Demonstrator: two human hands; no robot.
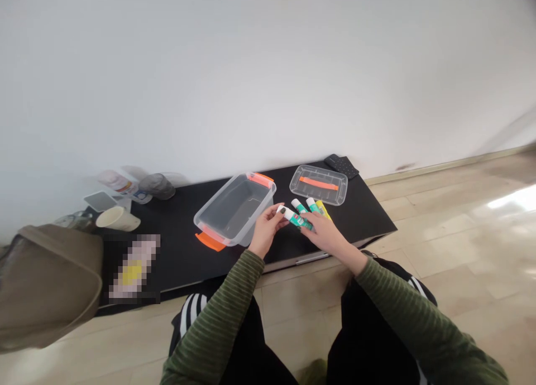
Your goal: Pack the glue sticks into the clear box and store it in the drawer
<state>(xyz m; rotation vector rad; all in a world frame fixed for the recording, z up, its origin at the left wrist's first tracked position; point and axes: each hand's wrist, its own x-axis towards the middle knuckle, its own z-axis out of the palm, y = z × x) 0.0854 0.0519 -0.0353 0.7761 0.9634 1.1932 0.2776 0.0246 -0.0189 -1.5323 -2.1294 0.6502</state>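
Observation:
A green glue stick (295,219) with a white cap is held between my two hands above the black table. The fingers of my left hand (267,229) close on its capped end. My right hand (324,232) grips the other end, palm down. Past my right fingers poke two more green glue sticks, one white-capped (298,205) and another beside it (312,205), plus a yellow stick (322,209). Whether my right hand holds these or they lie under it, I cannot tell. Left of my hands stands a lidless clear plastic box (202,216) with orange latches.
Behind my right hand lies the clear lid (341,189) with an orange handle. A dark patterned object (342,165) is at the table's (372,217) far right corner. Leftward are a paper cup (118,219), a bottle (125,186), a grey round item (157,186) and a brown bag (50,279).

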